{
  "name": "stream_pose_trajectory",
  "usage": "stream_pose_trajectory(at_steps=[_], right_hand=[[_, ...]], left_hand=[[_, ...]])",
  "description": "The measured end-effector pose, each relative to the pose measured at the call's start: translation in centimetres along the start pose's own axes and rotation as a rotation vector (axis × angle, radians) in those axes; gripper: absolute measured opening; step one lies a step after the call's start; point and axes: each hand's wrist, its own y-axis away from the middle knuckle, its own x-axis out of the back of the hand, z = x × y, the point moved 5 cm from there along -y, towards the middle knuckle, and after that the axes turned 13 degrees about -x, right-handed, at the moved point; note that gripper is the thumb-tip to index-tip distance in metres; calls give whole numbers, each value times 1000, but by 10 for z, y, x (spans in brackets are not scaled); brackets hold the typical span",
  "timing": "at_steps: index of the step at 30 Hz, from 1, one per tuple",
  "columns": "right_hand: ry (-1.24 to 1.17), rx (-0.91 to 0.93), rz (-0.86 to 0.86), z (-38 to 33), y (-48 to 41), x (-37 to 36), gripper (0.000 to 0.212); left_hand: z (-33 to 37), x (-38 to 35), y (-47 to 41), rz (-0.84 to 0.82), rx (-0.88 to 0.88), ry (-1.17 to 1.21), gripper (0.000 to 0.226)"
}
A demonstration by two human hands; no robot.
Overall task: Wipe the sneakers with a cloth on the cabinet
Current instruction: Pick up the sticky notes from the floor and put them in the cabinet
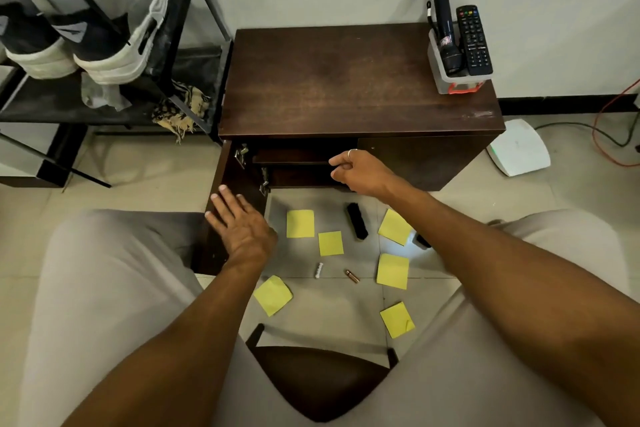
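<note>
A pair of grey, black and white sneakers (86,10) stands on a black shoe rack at the upper left. Below them on the rack lie a grey cloth (102,95) and a patterned black-and-tan cloth (183,107). The dark wooden cabinet (346,80) stands in the middle, its left door (225,204) swung open toward me. My left hand (242,229) lies flat with fingers spread on that door. My right hand (360,172) reaches into the open cabinet front, fingers curled with nothing visible in them.
A tray holding a flashlight (445,24) and a remote (472,40) sits on the cabinet's back right corner. Several yellow sticky notes (299,224), a black brush (357,220), a battery and a small white piece lie on the floor. A white device (519,147) and cables are at the right. A chair seat (318,378) is between my knees.
</note>
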Motion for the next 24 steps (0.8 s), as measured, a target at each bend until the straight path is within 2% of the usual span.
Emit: stream_pose_trajectory(at_steps=[2, 4, 8, 11, 16, 20, 24], right_hand=[[12, -15, 7, 5, -3, -1, 37], [24, -49, 16, 15, -11, -3, 37], [15, -173, 7, 50, -44, -21, 36], [66, -241, -14, 76, -82, -47, 30], [316, -315, -123, 139, -145, -119, 32], [550, -246, -142, 181, -177, -164, 41], [873, -99, -89, 209, -199, -192, 64]], left_hand=[[16, -12, -9, -49, -133, -37, 92], [32, -30, -20, -145, -224, 54, 86], [60, -70, -46, -305, -333, 141, 58], [78, -97, -76, -304, -416, 97, 50], [97, -150, -138, -240, -553, -34, 35], [96, -189, -182, -261, -638, -167, 43], [87, -217, -216, -216, -654, -223, 66]])
